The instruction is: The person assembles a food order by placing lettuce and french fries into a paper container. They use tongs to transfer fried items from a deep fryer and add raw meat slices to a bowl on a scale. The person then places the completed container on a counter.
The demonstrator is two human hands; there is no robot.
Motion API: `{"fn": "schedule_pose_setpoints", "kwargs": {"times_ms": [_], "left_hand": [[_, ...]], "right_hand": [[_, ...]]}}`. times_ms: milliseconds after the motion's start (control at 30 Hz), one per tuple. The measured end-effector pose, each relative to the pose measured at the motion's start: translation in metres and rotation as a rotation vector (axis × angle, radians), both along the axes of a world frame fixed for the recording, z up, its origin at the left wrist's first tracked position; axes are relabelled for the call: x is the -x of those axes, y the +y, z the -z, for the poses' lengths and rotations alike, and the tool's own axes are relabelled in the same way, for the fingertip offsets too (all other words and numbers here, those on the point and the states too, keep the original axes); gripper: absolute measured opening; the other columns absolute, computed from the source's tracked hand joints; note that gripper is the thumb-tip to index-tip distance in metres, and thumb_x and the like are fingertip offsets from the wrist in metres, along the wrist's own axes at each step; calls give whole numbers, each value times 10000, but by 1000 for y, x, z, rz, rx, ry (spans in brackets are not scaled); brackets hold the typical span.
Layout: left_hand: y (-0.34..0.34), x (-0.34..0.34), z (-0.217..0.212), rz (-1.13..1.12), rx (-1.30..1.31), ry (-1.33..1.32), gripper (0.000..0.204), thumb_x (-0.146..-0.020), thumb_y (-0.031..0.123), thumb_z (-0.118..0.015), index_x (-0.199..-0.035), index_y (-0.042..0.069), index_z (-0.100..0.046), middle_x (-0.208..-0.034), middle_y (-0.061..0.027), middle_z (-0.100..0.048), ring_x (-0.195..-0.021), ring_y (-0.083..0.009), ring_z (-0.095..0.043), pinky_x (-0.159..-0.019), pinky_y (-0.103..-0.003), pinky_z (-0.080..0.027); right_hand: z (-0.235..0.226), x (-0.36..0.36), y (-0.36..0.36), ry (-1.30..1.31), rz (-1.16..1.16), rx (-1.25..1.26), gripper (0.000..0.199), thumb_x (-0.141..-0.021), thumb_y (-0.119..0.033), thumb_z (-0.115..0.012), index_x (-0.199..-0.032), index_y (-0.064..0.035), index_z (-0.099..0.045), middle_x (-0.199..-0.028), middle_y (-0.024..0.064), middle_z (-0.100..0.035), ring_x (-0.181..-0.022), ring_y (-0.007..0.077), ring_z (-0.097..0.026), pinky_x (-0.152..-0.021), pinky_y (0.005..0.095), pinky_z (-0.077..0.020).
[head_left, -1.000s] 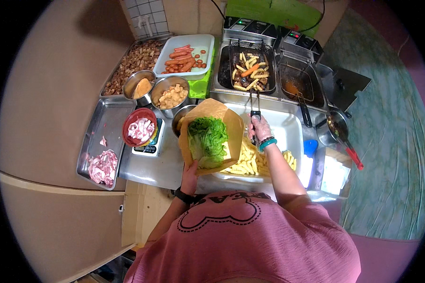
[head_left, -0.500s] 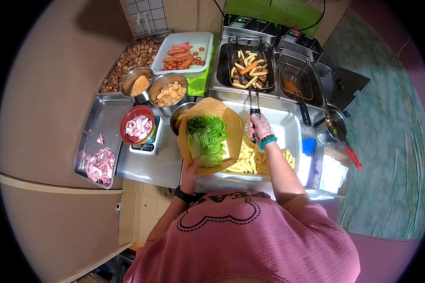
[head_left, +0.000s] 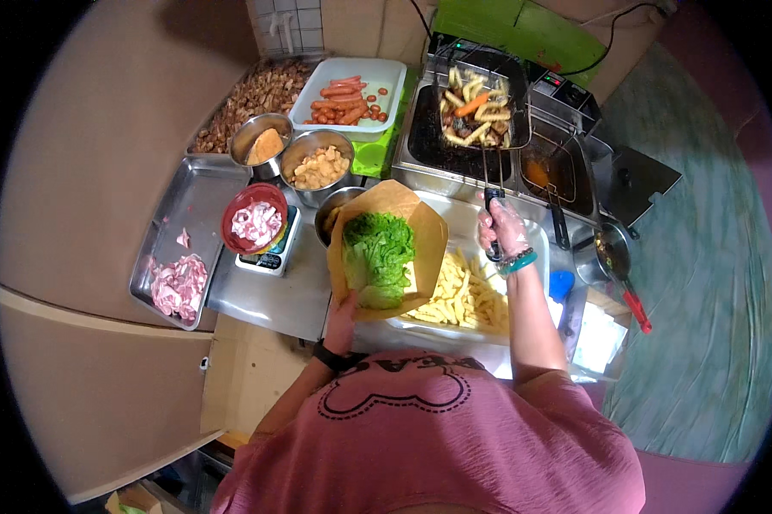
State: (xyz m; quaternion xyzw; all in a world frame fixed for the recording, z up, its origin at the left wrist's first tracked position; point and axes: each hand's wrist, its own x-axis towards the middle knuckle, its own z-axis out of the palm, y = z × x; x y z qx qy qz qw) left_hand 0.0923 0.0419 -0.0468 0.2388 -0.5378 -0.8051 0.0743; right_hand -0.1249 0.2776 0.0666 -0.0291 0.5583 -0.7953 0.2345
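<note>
Fryer basket (head_left: 520, 130) first: it's over the far-side left fryer well (head_left: 423, 133), loaded with crinkle fries, an orange sausage (head_left: 471, 104) and darker pieces. I've got the right hand (head_left: 506, 230), in a clear glove, with fingers wrapped round its black handle (head_left: 494, 200).

Key relation: basket lies straight far of the right fingers, handle axis running near–far. The brown paper carton (head_left: 429, 236) sits near and left of it, mouth up, lettuce (head_left: 379, 255) inside; the right hand is just right of the carton, nearer the basket than the left. Left hand (head_left: 343, 313) pinches the carton's near-left edge, thumb showing.

Outward: white tub (head_left: 536, 242) of pale fries (head_left: 460, 295) partly behind carton and right forearm; second basket (head_left: 566, 164) in the right well; steel bowls and a tray of sausages far left; red bowl (head_left: 230, 226) of raw meat on a scale, left.

Hard to make out: the left fingers under the carton; whether the carton rests on the tub; the gap between basket and oil. The steel bowl (head_left: 324, 226) behind the carton is half covered. The darker pieces are blurred.
</note>
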Motion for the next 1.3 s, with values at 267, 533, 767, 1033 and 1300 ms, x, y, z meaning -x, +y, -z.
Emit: {"fn": "schedule_pose_setpoints", "kwargs": {"times_ms": [267,533,767,1033,1300], "left_hand": [[6,9,-17,-50,280,125,235,-902,181,-441,-1055,22,-523,-971,-46,-500,-886,-168,-474,-778,-292,-399],[12,12,-23,-70,8,131,296,-903,233,-460,-1118,29,-472,-921,-14,-485,-856,-127,-456,-747,-259,-390],[12,15,-22,-39,9,111,314,-912,265,-456,-1123,33,-468,-946,-4,-491,-871,-112,-453,-770,-249,-381],[9,18,-13,-35,-24,135,326,-916,275,-448,-1134,32,-456,-987,-9,-499,-917,-100,-462,-797,-266,-398],[12,18,-23,-26,-20,143,369,-918,234,-446,-1229,46,-388,-1074,-31,-496,-959,-129,-485,-818,-287,-419]], "right_hand": [[12,21,11,-143,-71,-91,330,-892,-291,-478,-1128,-61,-478,-606,-46,-424,-415,43,-330,-370,194,-294],[17,-2,-1,-224,-19,29,275,-892,-250,-483,-1107,-80,-480,-597,-38,-405,-406,42,-329,-344,183,-265],[7,-1,13,-181,-82,200,271,-903,-264,-455,-1110,-90,-473,-602,-27,-414,-416,64,-330,-367,209,-297],[-8,5,12,-225,-139,110,345,-887,-269,-493,-1155,-53,-469,-611,-31,-417,-432,44,-345,-369,183,-293],[-3,19,21,-391,-183,251,278,-888,-239,-489,-1129,-101,-489,-617,-44,-415,-424,38,-330,-369,176,-276]]}}
